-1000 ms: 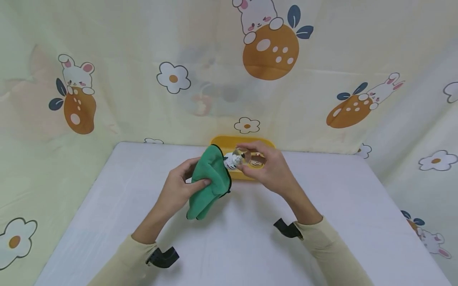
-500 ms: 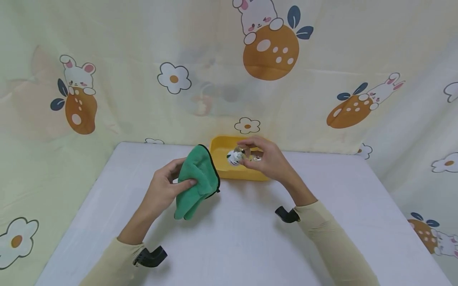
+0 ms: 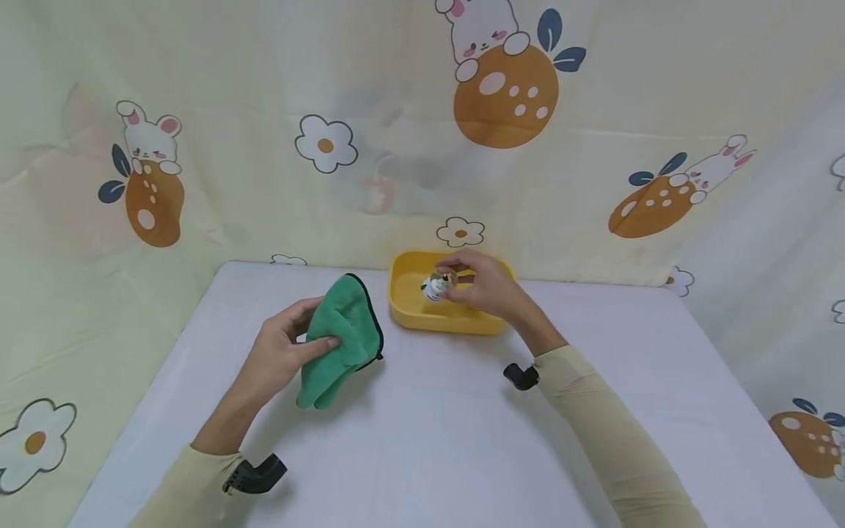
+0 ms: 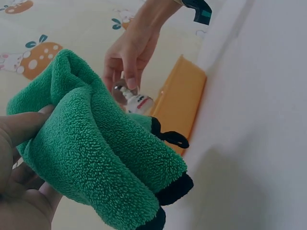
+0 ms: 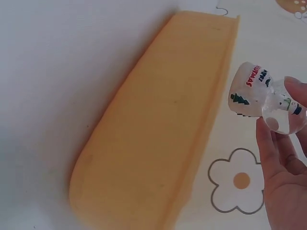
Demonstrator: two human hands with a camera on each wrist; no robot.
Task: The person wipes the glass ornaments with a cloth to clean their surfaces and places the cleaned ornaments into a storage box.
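Note:
A small snow globe (image 3: 433, 287) with a clear ball and a white base is pinched by my right hand (image 3: 488, 284) over the yellow tray (image 3: 445, 321). In the right wrist view the base of the globe (image 5: 247, 91) carries red lettering and a green tree, and my fingers and thumb hold the clear ball. My left hand (image 3: 280, 352) grips a folded green cloth (image 3: 343, 330) with black edging, raised above the table to the left of the tray. The left wrist view shows the cloth's (image 4: 91, 148) fluffy pile, with the thumb across one fold.
The tray stands at the far edge of the white-covered table (image 3: 422, 433), close to a curtain (image 3: 389, 95) printed with rabbits and flowers. A black wrist camera (image 3: 256, 475) sits on the left sleeve, and another camera (image 3: 521, 377) on the right.
My left hand has carried the cloth left, away from the snow globe. My right hand keeps its pinch on the globe, which now shows over the tray, with more of the tray uncovered.

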